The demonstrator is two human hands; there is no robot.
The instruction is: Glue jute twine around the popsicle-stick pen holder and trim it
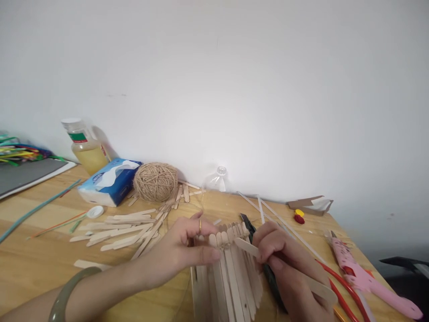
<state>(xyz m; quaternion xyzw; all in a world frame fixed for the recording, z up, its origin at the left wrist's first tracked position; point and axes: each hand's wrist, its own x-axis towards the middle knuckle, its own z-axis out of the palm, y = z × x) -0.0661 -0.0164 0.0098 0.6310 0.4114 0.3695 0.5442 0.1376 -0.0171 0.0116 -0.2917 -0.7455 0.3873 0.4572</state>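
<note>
A structure of craft sticks set side by side stands in front of me, their rounded tips in a row along its top. My left hand pinches its upper left edge between thumb and fingers. My right hand is closed on a single loose craft stick. This stick's front tip points at the row of tips and looks close to it; whether they touch I cannot tell. A dark utility knife lies just right of the structure, partly hidden by my right hand.
Loose craft sticks lie left, before a twine ball, a tissue pack and a bottle. A pink glue gun and red-handled pliers lie right. A clear plastic bottle top stands by the wall.
</note>
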